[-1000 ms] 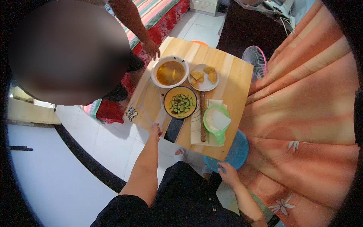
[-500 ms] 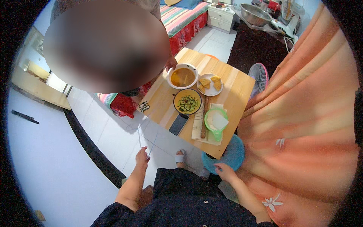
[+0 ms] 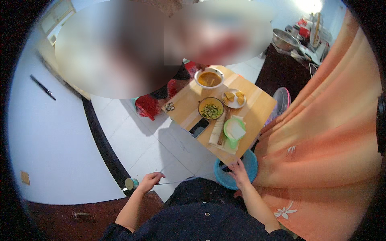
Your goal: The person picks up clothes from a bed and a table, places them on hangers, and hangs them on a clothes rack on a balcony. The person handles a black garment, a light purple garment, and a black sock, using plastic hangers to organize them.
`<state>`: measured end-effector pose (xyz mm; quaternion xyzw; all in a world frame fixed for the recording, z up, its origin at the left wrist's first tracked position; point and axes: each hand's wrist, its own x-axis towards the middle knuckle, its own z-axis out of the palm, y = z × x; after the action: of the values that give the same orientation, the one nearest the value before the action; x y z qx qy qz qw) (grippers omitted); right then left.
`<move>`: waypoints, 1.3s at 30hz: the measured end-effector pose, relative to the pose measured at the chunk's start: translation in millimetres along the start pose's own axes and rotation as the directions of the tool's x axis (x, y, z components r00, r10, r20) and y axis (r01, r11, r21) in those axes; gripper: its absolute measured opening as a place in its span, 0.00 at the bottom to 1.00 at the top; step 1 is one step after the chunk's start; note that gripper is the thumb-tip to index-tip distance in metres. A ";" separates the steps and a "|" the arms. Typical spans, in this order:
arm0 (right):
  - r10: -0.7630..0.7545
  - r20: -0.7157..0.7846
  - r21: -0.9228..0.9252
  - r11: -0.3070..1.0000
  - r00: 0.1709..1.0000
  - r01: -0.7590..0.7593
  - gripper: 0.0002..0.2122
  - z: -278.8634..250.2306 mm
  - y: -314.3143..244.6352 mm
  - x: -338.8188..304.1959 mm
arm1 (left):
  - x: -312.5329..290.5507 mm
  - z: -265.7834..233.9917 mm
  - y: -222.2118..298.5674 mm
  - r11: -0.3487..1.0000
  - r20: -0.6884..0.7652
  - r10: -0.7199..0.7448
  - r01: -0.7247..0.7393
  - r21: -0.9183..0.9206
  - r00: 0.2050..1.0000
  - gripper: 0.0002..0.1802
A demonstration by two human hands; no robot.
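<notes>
My left hand (image 3: 150, 181) is closed around one end of a thin pale cord (image 3: 177, 182), out in front of my left side. The cord runs rightward across my lap and fades from sight near the right side. My right hand (image 3: 239, 175) hangs over the blue basin (image 3: 253, 168), close under the near corner of the wooden table (image 3: 255, 104). Its fingers are bent, and whether they pinch the cord's other end is too small to make out. Dark stuff shows inside the basin.
On the table are a soup bowl (image 3: 210, 79), a plate of yellow wedges (image 3: 238, 103), a bowl of sliced green vegetables (image 3: 211, 112), a phone (image 3: 199, 127) and a green strainer (image 3: 235, 140). A person sits across. An orange curtain (image 3: 321, 148) hangs right; a fan (image 3: 282, 98) stands beside it.
My left hand has moved down and nearer, and the cord now stretches sideways instead of hanging ahead. My right hand has come up to the table's corner. The view has shifted.
</notes>
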<state>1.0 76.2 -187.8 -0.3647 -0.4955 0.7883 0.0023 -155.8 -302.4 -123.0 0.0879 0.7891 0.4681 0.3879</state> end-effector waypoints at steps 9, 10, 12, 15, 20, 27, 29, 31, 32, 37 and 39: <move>-0.100 0.049 0.297 0.952 0.994 0.081 0.14 25.4 -12.6 -58.6 | -30.0 -14.8 -25.3 0.995 0.065 0.102 -0.102 -0.003 0.993 0.13; -0.105 0.044 0.385 0.920 0.994 0.080 0.12 30.8 -14.0 -60.9 | -33.1 -19.5 -24.6 0.996 0.080 0.091 -0.093 0.015 0.993 0.13; -0.106 0.033 0.556 0.828 0.994 0.069 0.10 42.0 -9.1 -65.8 | -39.6 -25.7 -26.5 0.995 0.120 0.102 -0.101 -0.011 0.988 0.13; -0.104 -0.048 0.662 0.741 0.993 0.110 0.10 68.0 -19.2 -84.0 | -47.3 -28.7 -21.2 0.993 0.179 0.103 -0.091 -0.077 0.978 0.15; -0.145 -0.076 0.663 0.732 0.987 0.159 0.08 72.3 -9.0 -110.2 | -53.7 -29.3 -19.5 0.991 0.268 0.136 -0.134 -0.024 0.954 0.19; -0.196 0.036 0.635 0.762 0.980 0.129 0.08 75.2 -13.3 -122.0 | -78.8 -29.9 -9.4 0.982 0.263 0.178 -0.189 0.015 0.948 0.22; -0.199 0.087 0.657 0.748 0.976 0.094 0.08 71.5 -16.1 -108.6 | -89.6 -29.6 -0.5 0.982 0.232 0.172 -0.184 0.032 0.957 0.22; -0.188 0.135 0.639 0.767 0.973 0.060 0.08 72.3 -23.2 -105.7 | -99.2 -26.0 6.3 0.980 0.183 0.180 -0.192 0.054 0.967 0.22; -0.174 0.155 0.621 0.783 0.972 0.041 0.09 69.7 -24.0 -100.8 | -100.7 -23.8 4.0 0.982 0.179 0.166 -0.179 0.056 0.970 0.23; -0.108 0.237 0.553 0.832 0.966 -0.042 0.08 52.4 -32.3 -90.5 | -103.9 5.5 12.8 0.980 0.145 0.199 -0.194 -0.050 0.969 0.23; -0.091 0.266 0.524 0.849 0.960 -0.065 0.09 48.2 -35.8 -90.0 | -106.7 19.6 17.7 0.965 0.161 0.228 -0.201 -0.168 0.960 0.23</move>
<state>26.5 23.9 -96.5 -0.2309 -0.2577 0.9375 0.0376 -73.3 -333.1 -57.3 0.1854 0.6994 0.5556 0.4097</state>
